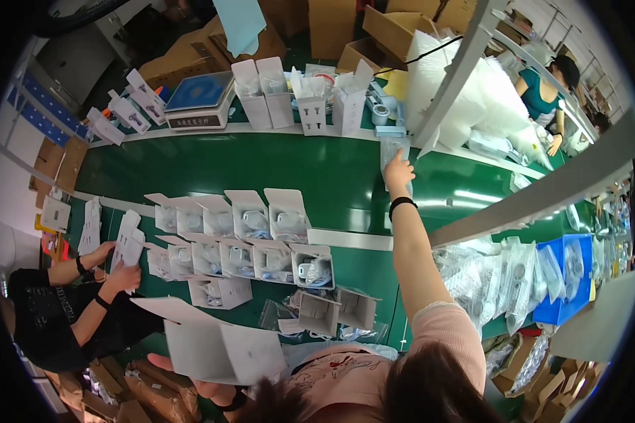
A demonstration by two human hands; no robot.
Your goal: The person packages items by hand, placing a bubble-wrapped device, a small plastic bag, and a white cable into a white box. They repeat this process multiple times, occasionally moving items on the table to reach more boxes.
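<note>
My left hand, low at the left, holds an open white cardboard box with raised flaps; the box hides part of the hand. My right arm stretches far forward, and my right hand grips a clear plastic bag on the green surface near the back ledge. What lies inside that bag is hard to make out. Between my arms stand two rows of open white boxes holding bagged white items. Closer to me are two open boxes with bare grey insides.
At the back ledge stand a scale, white cartons and light-blue parts. Bagged items and a blue bin lie at right, near a grey metal post. At left a co-worker's hands hold a white carton.
</note>
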